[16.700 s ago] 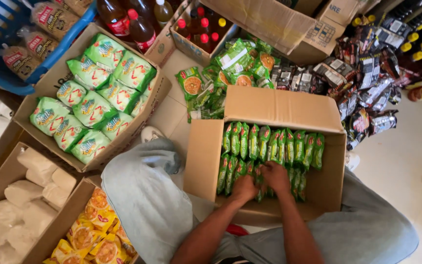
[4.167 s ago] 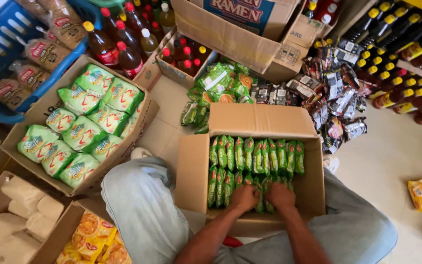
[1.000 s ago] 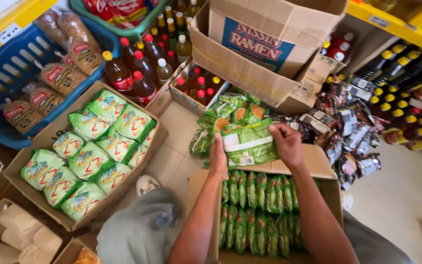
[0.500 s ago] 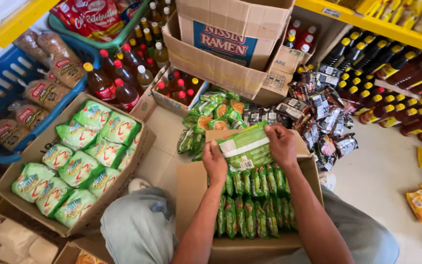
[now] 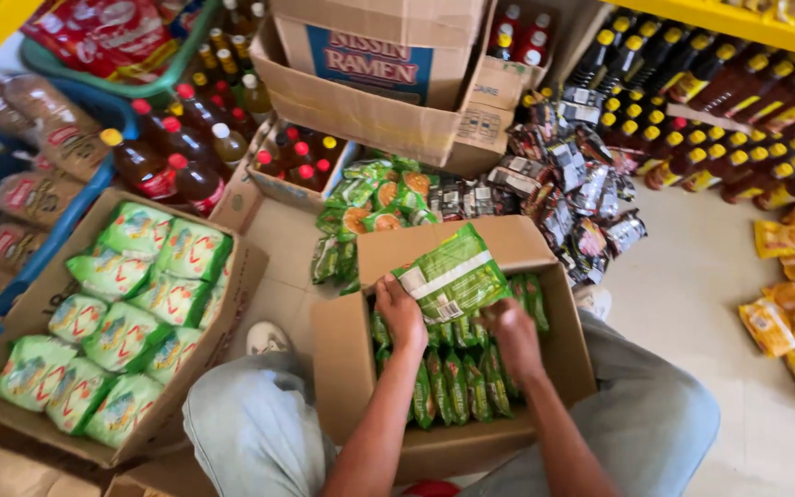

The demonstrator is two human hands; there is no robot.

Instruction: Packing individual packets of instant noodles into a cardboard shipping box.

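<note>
Far left: open carton of pale green packets [image 5: 121,313], not touched. My left hand [image 5: 401,311] grips left edge of green noodle packet [image 5: 453,276], fingers curled round it. Packet tilted over far end of cardboard box [image 5: 351,368] between my knees, above upright rows of packets [image 5: 457,382]. My right hand [image 5: 511,324] closed on packet's lower right corner. Risk: rows look tight, forcing packet in could crush it. Fingertips hidden behind packet; box bottom unseen.
</note>
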